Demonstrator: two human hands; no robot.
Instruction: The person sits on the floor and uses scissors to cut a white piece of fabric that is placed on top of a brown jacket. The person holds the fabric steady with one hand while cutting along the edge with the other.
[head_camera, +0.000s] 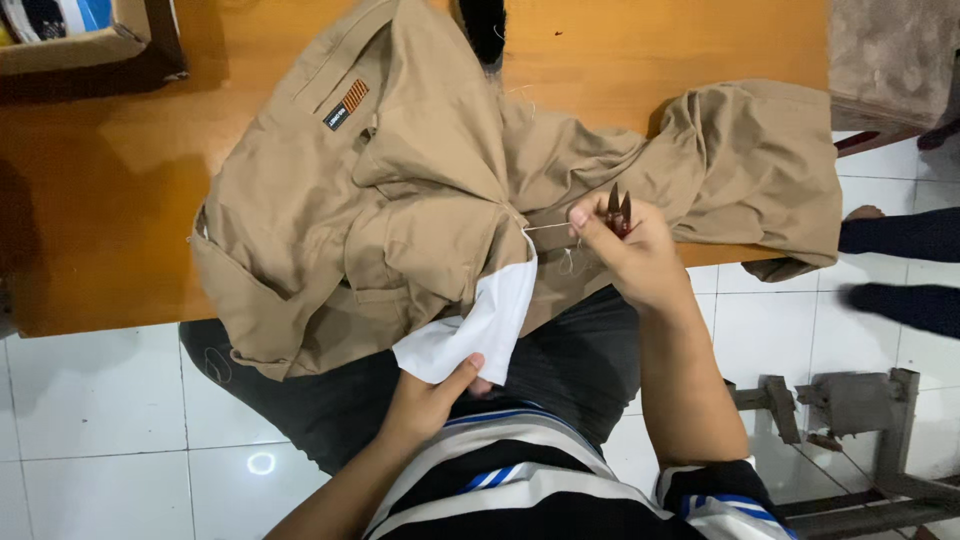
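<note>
Left hand (430, 400) pinching white pocket lining (480, 325) of khaki trousers (400, 200), spread over orange wooden surface (110, 180) and hanging onto lap. Right hand (630, 250) closed on small thread snips (618, 210), fingers pinching taut white thread (548, 227) from the seam.

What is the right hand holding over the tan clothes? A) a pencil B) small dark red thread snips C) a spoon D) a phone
B: the right hand grips small dark red snips and pinches a white thread that runs to the tan garment.
</note>
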